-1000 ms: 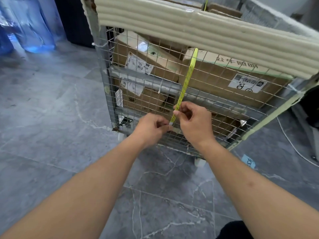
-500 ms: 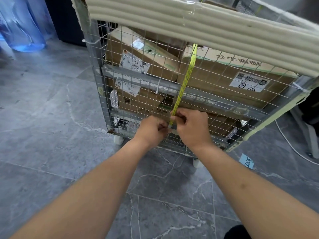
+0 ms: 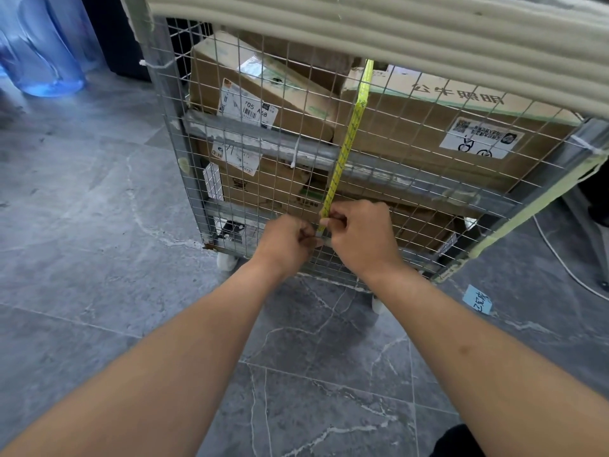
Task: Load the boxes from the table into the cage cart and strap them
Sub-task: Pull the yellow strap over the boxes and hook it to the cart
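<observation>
both hands work low on the cage cart's mesh: right hand pinches the yellow strap's lower end, left hand curls at the fastening. cardboard boxes already sit inside; securing the strap seems to remain.

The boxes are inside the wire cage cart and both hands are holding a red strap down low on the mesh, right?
Almost. The strap is yellow, not red, as the head view shows. The rest holds: the boxes sit inside the wire cage cart, and the left hand and right hand both pinch the strap's lower end against the mesh.
</observation>
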Tool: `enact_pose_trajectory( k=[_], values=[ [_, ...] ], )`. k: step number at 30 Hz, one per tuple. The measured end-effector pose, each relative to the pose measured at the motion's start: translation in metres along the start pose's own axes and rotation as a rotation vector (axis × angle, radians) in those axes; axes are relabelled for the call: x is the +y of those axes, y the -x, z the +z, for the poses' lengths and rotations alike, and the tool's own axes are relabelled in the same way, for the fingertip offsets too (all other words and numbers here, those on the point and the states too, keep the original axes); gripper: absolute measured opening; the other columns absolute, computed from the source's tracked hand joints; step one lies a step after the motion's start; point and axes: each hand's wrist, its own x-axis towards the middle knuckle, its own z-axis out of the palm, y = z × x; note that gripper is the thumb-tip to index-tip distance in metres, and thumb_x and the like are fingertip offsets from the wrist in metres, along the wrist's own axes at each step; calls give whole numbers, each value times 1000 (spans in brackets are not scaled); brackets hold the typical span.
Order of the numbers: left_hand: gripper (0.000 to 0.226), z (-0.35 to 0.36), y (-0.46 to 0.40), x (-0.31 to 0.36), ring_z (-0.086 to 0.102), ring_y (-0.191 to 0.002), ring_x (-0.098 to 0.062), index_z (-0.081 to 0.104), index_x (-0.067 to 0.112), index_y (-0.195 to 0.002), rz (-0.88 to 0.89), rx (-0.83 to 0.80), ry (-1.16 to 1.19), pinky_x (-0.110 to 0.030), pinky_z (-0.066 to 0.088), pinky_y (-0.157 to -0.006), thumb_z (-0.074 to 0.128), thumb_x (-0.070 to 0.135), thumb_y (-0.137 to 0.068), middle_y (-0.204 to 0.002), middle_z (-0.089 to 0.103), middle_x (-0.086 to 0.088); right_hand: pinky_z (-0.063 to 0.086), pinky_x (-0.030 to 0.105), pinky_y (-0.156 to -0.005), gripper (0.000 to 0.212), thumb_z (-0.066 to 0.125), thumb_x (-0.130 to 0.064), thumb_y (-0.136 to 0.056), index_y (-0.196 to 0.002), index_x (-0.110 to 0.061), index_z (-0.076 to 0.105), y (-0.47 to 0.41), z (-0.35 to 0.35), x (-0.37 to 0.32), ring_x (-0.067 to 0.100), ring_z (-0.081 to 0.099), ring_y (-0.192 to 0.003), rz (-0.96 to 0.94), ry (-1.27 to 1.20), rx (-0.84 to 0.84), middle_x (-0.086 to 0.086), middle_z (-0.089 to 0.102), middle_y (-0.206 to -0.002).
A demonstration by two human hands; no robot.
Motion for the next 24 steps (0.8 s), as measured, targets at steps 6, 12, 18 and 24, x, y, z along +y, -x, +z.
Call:
enact_pose_trajectory(
  k=[6,12,18,24],
  values=[
    [21,-2,2,10,74,-75,-32,77,13,-73,1,36,-50,-46,62,-74,73,13,-94,-72,74,-10,30,12,-53,26,71,-6,-94,-68,-9,69,0,-1,2,-5,50,-50,-55,10,32,-10,58,-59],
    [17,-1,3,18,75,-73,-29,77,14,-76,-33,63,-21,-48,63,-74,76,15,-93,-72,75,-7,34,6,-52,26,70,-6,-95,-69,-9,69,1,-8,0,-15,52,-57,-45,-4,14,-20,52,-57],
    [17,-3,3,15,74,-69,-28,77,13,-71,0,82,0,-46,63,-70,79,9,-88,-66,74,-4,34,5,-52,29,68,-1,-95,-67,-5,67,2,-13,-3,-20,51,-56,-30,-48,8,-21,49,-55],
    [12,-7,8,19,70,-62,-15,79,14,-75,97,95,-89,-31,59,-64,82,13,-86,-65,71,5,35,4,-51,33,68,1,-96,-63,-3,61,5,-13,-4,-23,50,-56,-43,-72,35,-23,43,-53]
  ],
)
